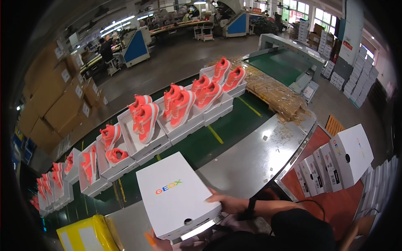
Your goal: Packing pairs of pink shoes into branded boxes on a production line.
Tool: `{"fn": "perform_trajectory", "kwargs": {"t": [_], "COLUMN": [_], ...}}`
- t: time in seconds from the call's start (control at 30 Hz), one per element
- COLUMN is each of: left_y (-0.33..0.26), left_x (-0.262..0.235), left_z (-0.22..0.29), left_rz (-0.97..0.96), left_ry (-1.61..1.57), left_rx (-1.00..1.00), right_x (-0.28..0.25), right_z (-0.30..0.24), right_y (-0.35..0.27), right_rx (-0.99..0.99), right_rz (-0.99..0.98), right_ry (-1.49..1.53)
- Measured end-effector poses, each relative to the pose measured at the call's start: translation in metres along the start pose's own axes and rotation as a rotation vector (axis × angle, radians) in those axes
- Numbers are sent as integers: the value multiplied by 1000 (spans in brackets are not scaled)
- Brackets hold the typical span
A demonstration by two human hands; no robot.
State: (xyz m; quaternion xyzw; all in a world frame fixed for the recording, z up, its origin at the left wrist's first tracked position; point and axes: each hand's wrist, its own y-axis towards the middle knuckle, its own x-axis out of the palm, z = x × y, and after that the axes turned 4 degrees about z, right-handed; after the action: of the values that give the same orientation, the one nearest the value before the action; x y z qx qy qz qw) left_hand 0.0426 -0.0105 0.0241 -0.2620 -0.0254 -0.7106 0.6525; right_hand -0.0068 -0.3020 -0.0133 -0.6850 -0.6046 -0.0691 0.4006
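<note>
I hold a closed white shoe box (173,194) with a coloured logo on its lid, low in the middle of the view. My right hand (228,204) grips its right side, and a dark band sits on that wrist. My left hand (157,242) holds the box's near bottom corner, mostly hidden at the lower edge. The box hangs over the metal table edge beside a green conveyor belt (197,144).
Several open white boxes with coral-red sneakers (180,106) ride the belt in a row. Closed white boxes (335,161) stand stacked at right. A yellow object (86,234) lies lower left. Brown cartons (58,100) pile at left. People work at far stations.
</note>
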Motion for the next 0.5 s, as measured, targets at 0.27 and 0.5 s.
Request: {"fn": "perform_trajectory", "kwargs": {"t": [0.27, 0.5], "left_y": [8, 48], "left_x": [19, 2], "left_z": [-4, -9], "left_rz": [-207, -189], "left_ry": [242, 610], "left_rx": [-149, -250], "right_x": [-106, -178], "right_z": [-78, -310], "right_y": [-70, -109], "right_rx": [-454, -1110], "right_rz": [329, 436], "right_ry": [415, 253]}}
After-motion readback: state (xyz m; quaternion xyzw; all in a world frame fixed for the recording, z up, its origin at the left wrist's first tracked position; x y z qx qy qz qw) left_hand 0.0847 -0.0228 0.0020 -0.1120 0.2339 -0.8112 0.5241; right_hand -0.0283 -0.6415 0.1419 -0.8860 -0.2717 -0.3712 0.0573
